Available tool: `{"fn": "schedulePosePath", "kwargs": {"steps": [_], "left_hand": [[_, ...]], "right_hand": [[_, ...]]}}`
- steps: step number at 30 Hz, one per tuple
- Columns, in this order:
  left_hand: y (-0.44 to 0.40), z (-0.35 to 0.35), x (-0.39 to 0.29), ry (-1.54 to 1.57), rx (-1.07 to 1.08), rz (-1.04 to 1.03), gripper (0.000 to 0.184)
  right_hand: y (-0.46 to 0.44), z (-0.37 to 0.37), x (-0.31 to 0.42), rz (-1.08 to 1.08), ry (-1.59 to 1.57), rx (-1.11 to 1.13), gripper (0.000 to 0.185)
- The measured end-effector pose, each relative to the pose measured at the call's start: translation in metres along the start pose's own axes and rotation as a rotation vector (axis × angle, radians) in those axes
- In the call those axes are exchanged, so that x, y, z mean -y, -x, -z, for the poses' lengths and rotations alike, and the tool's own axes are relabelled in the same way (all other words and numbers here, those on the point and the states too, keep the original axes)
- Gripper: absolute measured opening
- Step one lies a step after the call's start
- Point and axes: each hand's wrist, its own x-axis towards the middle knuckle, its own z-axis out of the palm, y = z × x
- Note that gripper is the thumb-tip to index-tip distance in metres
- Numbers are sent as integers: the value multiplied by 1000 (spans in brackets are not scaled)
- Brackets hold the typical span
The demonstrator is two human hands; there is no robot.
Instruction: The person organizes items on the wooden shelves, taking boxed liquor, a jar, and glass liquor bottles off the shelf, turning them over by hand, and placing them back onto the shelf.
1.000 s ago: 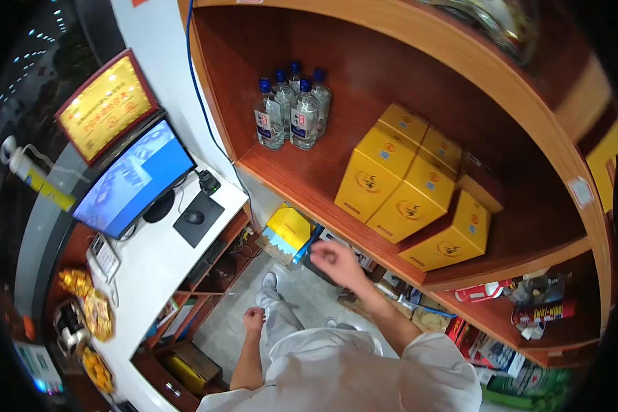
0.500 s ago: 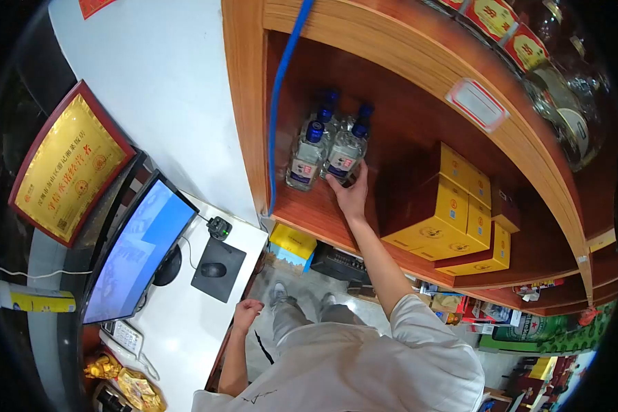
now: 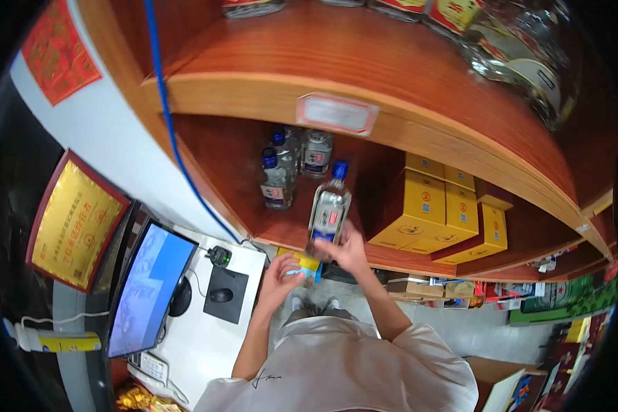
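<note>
A clear glass bottle with a blue cap [image 3: 331,206] stands nearly upright in my right hand [image 3: 347,250], whose fingers wrap round its lower part, in front of the shelf. My left hand [image 3: 281,276] is raised to the left of the bottle's base, fingers apart and curved, holding nothing. Behind, on the red-brown shelf [image 3: 268,230], several similar bottles [image 3: 276,180] stand at the left end. Yellow boxes [image 3: 422,213] stand on the same shelf to the right.
A white desk [image 3: 192,336] at the lower left holds a monitor [image 3: 147,292], a mouse [image 3: 221,295] and a telephone. A blue cable [image 3: 175,144] hangs along the shelf's left side. More bottles [image 3: 522,65] stand on the upper shelf.
My right hand has reached the shelf, taken hold of a bottle and brought it out toward me. My left hand has risen toward the bottle. The view has shifted, showing more of the upper shelf.
</note>
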Motion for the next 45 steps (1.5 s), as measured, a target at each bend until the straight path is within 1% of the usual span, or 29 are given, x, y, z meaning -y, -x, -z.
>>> {"fn": "schedulePosePath", "kwargs": {"steps": [2,3,4,6,7,10,11,12,13,14,15,16,17,20,21,24,25,28,29,32,34,35,38,39,40,42,43,44,45], "left_hand": [[-24,-29,-20,57,97,-53,51],[-29,-38,-23,92,141,-77,53],[-33,-36,-18,42,188,-41,57],[-43,-25,-6,-58,278,27,66],[-38,-22,-4,22,291,23,70],[-14,-22,7,351,156,116,67],[-8,-21,8,379,159,131,69],[0,-19,8,404,161,146,71],[6,-16,7,430,163,158,73],[10,-9,7,459,164,168,76],[14,1,9,463,197,171,78],[19,11,13,471,226,175,79],[26,21,17,483,249,179,81],[50,41,8,507,268,191,85],[59,47,4,542,247,214,86],[77,72,16,547,274,125,84],[83,79,18,547,256,123,83],[95,88,21,555,215,128,78],[97,89,20,543,222,124,77],[95,81,14,550,254,119,78],[92,78,18,594,281,136,81],[88,79,23,604,347,127,79],[93,75,23,628,360,192,79],[90,76,23,602,425,180,78],[88,79,24,605,452,213,78],[86,85,28,628,503,295,76],[80,96,37,645,566,355,76],[75,96,32,585,599,353,76],[71,94,26,557,632,373,77]], "right_hand": [[32,-5,20,-124,-101,100,56],[44,-7,22,-48,77,155,60],[51,-8,24,29,258,212,65],[58,-13,40,-25,204,242,60],[60,-17,52,-50,174,257,57],[34,4,96,-145,438,577,39],[23,13,84,-192,434,535,26],[9,16,79,-257,155,443,26],[-9,15,76,-64,308,225,31],[-31,12,63,-96,291,-38,40],[-53,11,60,41,495,-200,51],[-75,14,50,122,504,-246,61],[-97,15,33,131,435,-273,75],[-142,2,9,346,497,-333,82],[-155,1,-3,273,463,-361,91],[-171,-9,-15,292,388,-337,96],[-173,-13,-16,312,467,-418,92],[-179,-6,-14,287,660,-381,86],[-186,1,-29,315,758,-337,81],[-177,-4,-16,372,735,-316,80],[-172,-11,-13,284,499,-281,76],[-166,-13,-12,241,381,-268,73],[-142,-13,-7,254,379,-260,68],[-128,-9,-2,249,390,-211,68],[-111,-10,4,284,416,-229,69],[-66,-11,25,142,435,-202,71],[-42,-9,23,170,414,-192,72],[-16,-6,23,200,389,-184,72],[16,-4,37,109,379,-136,73]]}}
